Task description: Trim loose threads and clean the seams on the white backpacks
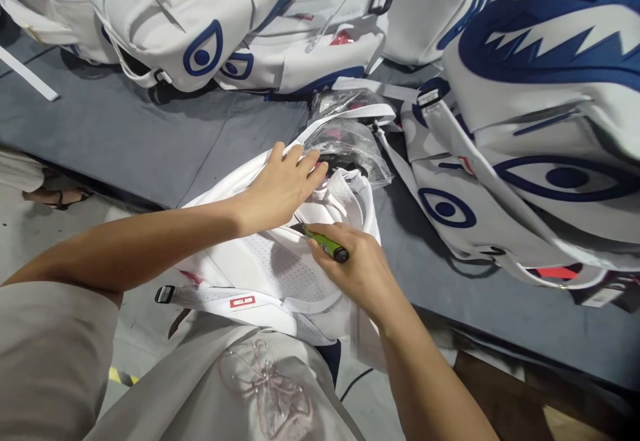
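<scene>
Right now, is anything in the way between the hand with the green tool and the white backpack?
Nothing visible: the right hand holds the green tool, its tip on the white backpack. The left hand presses nearby.

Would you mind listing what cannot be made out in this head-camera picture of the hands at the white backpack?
- Tip of the green tool: hidden where it meets the white backpack, partly by the right hand.
- Contents of the clear plastic bag: blurred by glare and creases.
- Red label text: too small to read.
- What lies under the left hand: covered by palm and fingers.
- Backpacks at the top and right: cut off by the frame edges.
</scene>
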Demonstrator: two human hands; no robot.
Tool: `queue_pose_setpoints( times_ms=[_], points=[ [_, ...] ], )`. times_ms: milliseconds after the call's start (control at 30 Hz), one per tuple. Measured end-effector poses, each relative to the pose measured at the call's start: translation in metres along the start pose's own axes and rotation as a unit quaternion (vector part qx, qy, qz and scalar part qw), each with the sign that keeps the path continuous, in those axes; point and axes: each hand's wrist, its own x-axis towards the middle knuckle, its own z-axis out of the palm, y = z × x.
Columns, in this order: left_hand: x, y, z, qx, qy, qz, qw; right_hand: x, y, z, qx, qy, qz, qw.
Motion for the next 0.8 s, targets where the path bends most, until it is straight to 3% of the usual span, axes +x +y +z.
queue_pose_setpoints(
  times_ms=[267,367,500,633,800],
  points=[
    [-0.001,-0.001,0.002,-0.014,-0.005,-0.005,1.0,-0.003,-0.007,-0.001,-0.083,0.003,0.014,0.996],
    [-0.001,-0.001,-0.001,-0.018,-0.013,-0.003,1.0,-0.004,-0.008,-0.001,-0.049,-0.001,0.007,0.999],
    [-0.001,0.0,-0.005,-0.01,-0.015,0.001,1.0,-0.004,-0.01,-0.001,-0.047,0.008,0.051,0.998],
    [-0.002,0.0,-0.003,-0.012,0.001,0.001,1.0,-0.001,-0.014,0.002,-0.023,0.017,0.039,0.999],
    [0.0,-0.005,-0.004,-0.005,-0.002,0.0,1.0,0.002,-0.017,0.002,-0.056,0.033,0.06,0.996]
  ],
)
